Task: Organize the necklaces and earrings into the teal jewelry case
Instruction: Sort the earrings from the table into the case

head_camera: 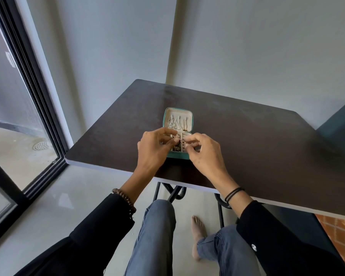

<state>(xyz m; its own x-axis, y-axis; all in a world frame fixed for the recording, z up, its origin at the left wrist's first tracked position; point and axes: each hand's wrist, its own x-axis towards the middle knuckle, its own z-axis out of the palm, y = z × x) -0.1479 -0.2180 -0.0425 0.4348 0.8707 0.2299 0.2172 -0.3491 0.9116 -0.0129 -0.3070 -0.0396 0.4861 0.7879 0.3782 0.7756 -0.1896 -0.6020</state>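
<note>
- Just beyond our two hands, the teal jewelry case [178, 156] lies open on the dark counter [247, 140], its lid [178, 113] folded back away from us.
- Inside that lid, past our fingertips, several thin necklaces [176, 122] hang in a row, so we judge the necklace part is largely done.
- Our left hand [153, 148] hovers over the near half of the case, thumb and forefinger pinched on something small and dark; we cannot make out whether it is an earring or a tangle of chain.
- Our right hand [203, 150] sits just beside the left, fingers curled and pinched near the same small piece [178, 143]; whether it truly grips that piece or only steadies it, we cannot tell.
- Beneath our fingers, the near half shows pale dividers and small compartments; which one holds what is hidden by the hands.
- We judge these pieces to be very light, slippery and easy to drop, and the chains limp and quick to knot.
- We would take an earring by its hook or post between two fingertips, and a chain close to its clasp, letting the rest hang free.
- The case itself looks light too, so a firm press could shove it along the counter; a steadying finger on its rim would help.
</note>
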